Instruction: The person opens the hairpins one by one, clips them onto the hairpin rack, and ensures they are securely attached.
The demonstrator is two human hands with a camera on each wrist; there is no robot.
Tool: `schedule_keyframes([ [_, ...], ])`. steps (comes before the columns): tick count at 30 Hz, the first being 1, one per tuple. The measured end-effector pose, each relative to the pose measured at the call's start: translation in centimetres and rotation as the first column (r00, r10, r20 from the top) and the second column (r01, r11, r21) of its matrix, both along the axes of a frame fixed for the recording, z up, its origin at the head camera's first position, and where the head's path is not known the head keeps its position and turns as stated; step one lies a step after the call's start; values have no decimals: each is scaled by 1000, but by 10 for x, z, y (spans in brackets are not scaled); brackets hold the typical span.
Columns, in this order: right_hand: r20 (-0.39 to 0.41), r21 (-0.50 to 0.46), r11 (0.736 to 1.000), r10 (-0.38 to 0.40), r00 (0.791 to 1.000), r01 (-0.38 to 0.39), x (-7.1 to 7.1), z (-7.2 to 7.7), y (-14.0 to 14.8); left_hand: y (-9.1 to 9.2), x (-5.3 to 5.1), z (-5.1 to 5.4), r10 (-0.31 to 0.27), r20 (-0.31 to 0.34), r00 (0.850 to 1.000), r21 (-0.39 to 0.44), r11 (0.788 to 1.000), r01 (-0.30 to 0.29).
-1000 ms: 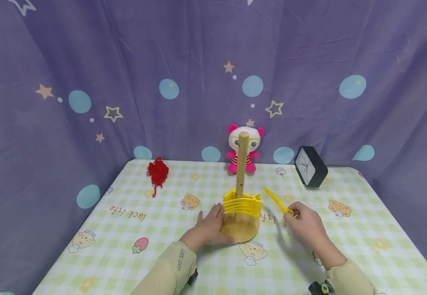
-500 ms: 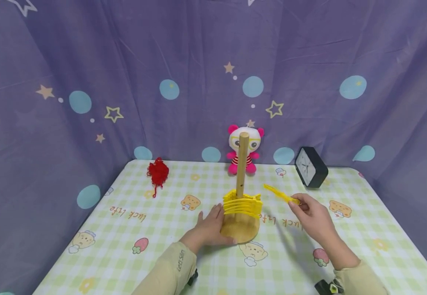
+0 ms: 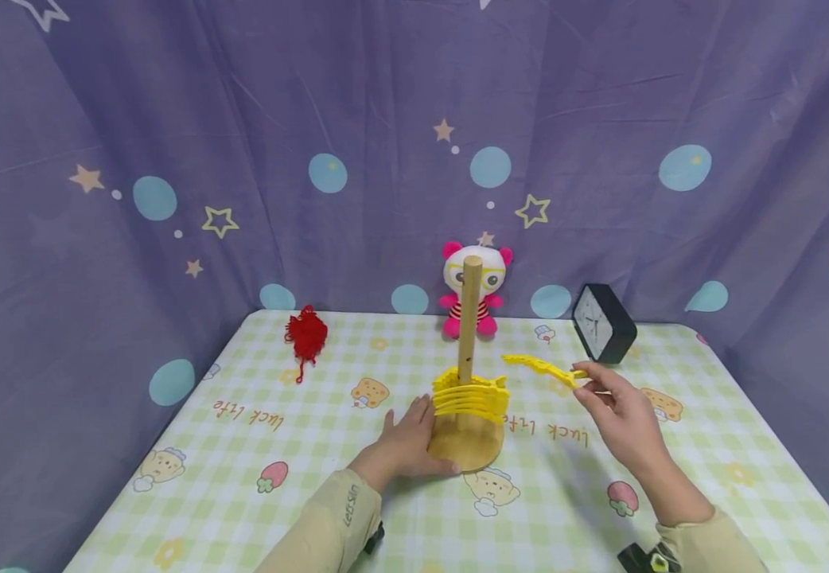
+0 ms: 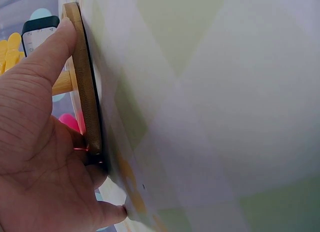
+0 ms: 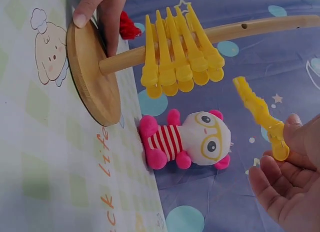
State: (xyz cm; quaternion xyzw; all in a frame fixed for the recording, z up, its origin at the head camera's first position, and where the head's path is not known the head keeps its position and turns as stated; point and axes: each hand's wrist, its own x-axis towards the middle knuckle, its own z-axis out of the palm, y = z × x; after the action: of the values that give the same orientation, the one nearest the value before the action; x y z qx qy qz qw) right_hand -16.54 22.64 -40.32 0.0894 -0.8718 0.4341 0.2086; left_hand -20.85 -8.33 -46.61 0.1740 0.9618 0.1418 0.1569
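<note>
A wooden stand (image 3: 468, 448) rises from a round base into an upright post. Several yellow hair clips (image 3: 473, 400) are clipped round the lower post, side by side. My left hand (image 3: 403, 447) grips the base at its left edge, thumb in front and fingers behind; the left wrist view has the thumb along the base rim (image 4: 86, 86). To the right of the post, my right hand (image 3: 622, 415) pinches one end of another yellow hair clip (image 3: 539, 365). This clip is in the air, its free end pointing left toward the post without touching it, also seen as the wavy-sided clip (image 5: 257, 107).
Behind the stand sits a pink and white plush panda (image 3: 486, 309). A black square clock (image 3: 604, 324) stands at the back right, and a bundle of red yarn (image 3: 307, 336) lies at the back left. A checked cloth (image 3: 228, 485) covers the table; a purple curtain (image 3: 386, 95) hangs behind.
My right hand has risen and moved slightly right and away from me, bringing the clip from a steep slant to nearly level. The left hand and stand have kept their place.
</note>
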Motion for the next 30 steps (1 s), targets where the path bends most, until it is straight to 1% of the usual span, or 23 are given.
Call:
schedule_keyframes([
  [6, -119, 62, 998, 30, 992, -23, 2, 2, -4, 0, 2, 1, -6, -1, 1000, 6, 1000, 6],
  [9, -155, 85, 996, 18, 988, -5, 1, 1, -5, 0, 2, 1, -11, -2, 1000, 11, 1000, 11],
  [15, -201, 110, 992, -31, 979, 54, -2, -1, -8, 0, 3, 3, -4, 3, 1000, 14, 1000, 4],
  [20, -217, 113, 991, -48, 975, 74, -4, -3, -16, 1, 3, 5, 3, 15, 1000, 13, 1000, -3],
  [30, -257, 48, 995, -72, 964, 87, -14, -6, -39, 1, 3, 4, 9, 20, 1000, 12, 1000, -9],
])
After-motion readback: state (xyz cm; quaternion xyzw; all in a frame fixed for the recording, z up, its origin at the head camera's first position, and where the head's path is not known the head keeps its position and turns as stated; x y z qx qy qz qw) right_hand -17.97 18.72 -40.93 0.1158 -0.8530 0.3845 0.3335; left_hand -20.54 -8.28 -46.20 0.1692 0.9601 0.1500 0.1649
